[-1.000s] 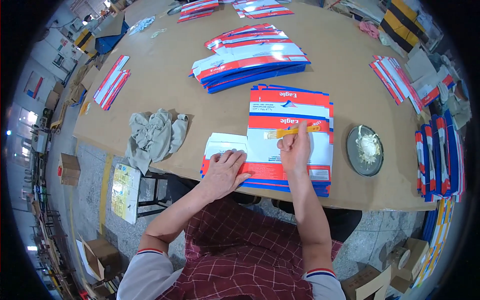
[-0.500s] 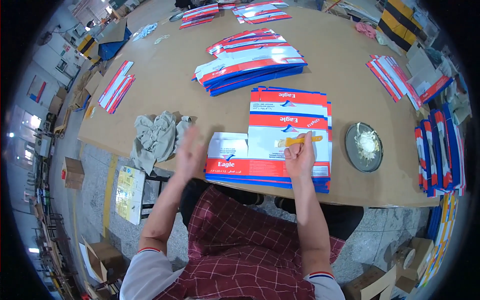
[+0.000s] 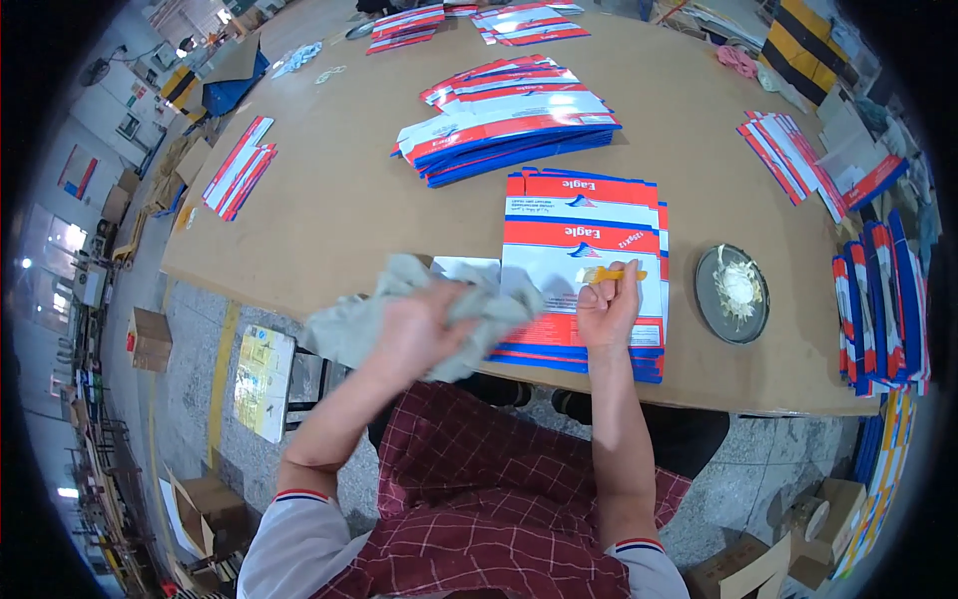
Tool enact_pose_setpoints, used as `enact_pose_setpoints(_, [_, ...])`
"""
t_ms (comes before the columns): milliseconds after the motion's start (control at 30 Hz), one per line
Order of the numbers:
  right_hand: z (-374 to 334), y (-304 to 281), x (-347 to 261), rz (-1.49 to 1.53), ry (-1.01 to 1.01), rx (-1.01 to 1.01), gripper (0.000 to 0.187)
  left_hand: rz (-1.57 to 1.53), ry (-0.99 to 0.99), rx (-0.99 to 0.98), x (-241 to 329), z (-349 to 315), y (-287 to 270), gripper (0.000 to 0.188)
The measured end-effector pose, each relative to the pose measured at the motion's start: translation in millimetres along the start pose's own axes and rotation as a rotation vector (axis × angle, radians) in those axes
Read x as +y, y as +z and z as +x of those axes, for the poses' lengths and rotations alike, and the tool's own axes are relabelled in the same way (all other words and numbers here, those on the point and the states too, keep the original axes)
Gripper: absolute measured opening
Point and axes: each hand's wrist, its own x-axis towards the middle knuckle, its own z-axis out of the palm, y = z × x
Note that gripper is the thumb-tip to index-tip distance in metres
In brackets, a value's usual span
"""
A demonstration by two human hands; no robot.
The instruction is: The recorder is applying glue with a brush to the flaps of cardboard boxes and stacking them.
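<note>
My left hand (image 3: pixel 417 334) is closed on a pale grey-green cloth (image 3: pixel 349 329), which is blurred by motion over the left part of the near stack. That stack of flat red, white and blue printed cartons (image 3: pixel 579 235) lies at the table's front edge, partly covered by the cloth. Between the fingers of my right hand (image 3: pixel 610 309) is a brush with a yellow handle (image 3: pixel 624 274), its pale bristles pointing left above the cartons. Right of the stack sits a dark round plate (image 3: pixel 711 299) with a white paste (image 3: pixel 738 287) on it.
A larger carton pile (image 3: pixel 509 125) lies farther back on the brown table (image 3: pixel 329 180). Smaller carton stacks sit at the left (image 3: pixel 238 170), right and far edges. Folded cartons (image 3: pixel 878 299) stand at the right. A white-topped stool (image 3: pixel 263 384) is below the table's left front.
My left hand has taken the crumpled cloth from the table and moved it right, over the near cartons. My right hand keeps the brush, having shifted slightly right.
</note>
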Motion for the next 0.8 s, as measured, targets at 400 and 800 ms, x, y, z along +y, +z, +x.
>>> enact_pose_setpoints(400, [7.2, 0.6, 8.2, -0.014, -0.043, 0.068, 0.030, 0.541, -0.201, -0.229, -52.2, 79.2, 59.4, 0.031])
enact_pose_setpoints(800, [-2.5, -0.8, 0.7, 0.039, -0.042, 0.032, 0.029, 0.314, -0.075, 0.108, -158.9, 165.5, 10.6, 0.063])
